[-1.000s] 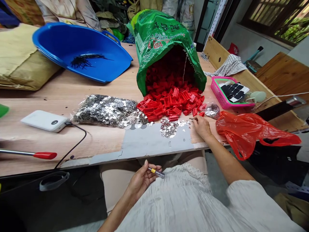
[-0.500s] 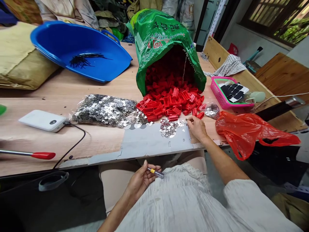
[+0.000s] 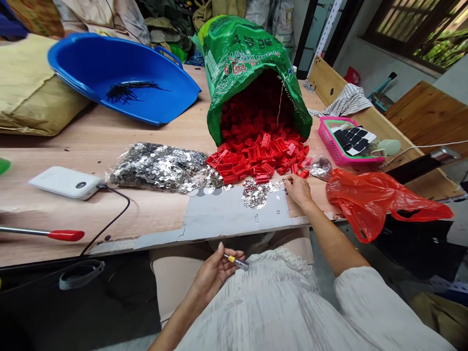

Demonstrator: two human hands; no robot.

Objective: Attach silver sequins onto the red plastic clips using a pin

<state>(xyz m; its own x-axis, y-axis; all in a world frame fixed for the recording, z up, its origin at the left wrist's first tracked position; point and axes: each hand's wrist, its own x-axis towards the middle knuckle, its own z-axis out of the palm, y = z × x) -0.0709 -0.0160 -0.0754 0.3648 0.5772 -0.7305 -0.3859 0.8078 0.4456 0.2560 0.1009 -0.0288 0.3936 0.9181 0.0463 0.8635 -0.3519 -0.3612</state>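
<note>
Low over my lap, my left hand (image 3: 216,270) is closed around a small clear tube with a yellow band (image 3: 239,263). Up on the table, my right hand (image 3: 298,189) has its fingers pinched at the front edge of the red plastic pieces (image 3: 256,163). Whatever lies between those fingertips is too small to make out. Left of that hand, small flat silver metal pieces (image 3: 256,194) lie in a loose pile on a grey sheet (image 3: 219,214). The red pieces spill from the mouth of a green woven sack (image 3: 248,53) lying on its side.
A clear bag of silver pieces (image 3: 161,167) lies left, beyond a white power bank (image 3: 65,183) with a black cable. A blue scoop-shaped tray (image 3: 157,105) stands behind. At right are a pink basket (image 3: 331,142) and a red plastic bag (image 3: 365,200). Another person (image 3: 104,19) is across the table.
My right hand has shifted very slightly, and its elbow has drawn a little to the left. My left hand holds the tube in the same place.
</note>
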